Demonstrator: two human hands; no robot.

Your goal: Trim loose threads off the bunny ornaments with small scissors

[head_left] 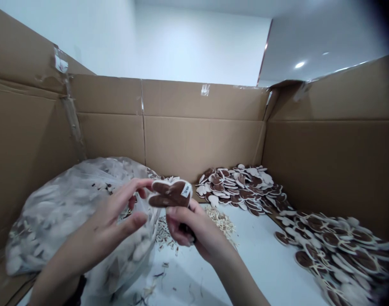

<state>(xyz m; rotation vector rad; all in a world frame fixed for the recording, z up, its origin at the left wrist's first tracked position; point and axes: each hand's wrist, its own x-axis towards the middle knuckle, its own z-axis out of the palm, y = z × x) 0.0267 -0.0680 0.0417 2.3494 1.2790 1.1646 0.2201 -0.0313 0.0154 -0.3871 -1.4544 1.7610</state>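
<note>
A flat brown piece with a white border, rounded lobes and a small white label (170, 193) is held up in the middle of the view. My right hand (194, 227) grips it from below, between thumb and fingers. Something dark shows under the curled fingers of that hand, too little of it to name. My left hand (117, 212) is open, thumb and fingers apart, its forefinger tip at the left edge of the brown piece; I cannot tell whether it touches. Behind the left hand bulges a clear plastic bag (69, 191) full of whitish and brown pieces.
Cardboard walls (200, 136) enclose the white table top (254, 250) on three sides. Similar brown and white pieces lie in a back pile (242, 187) and a right pile (337, 246), the latter with pale strings. Cream scraps (221, 221) and grey scraps (165, 233) are scattered mid-table.
</note>
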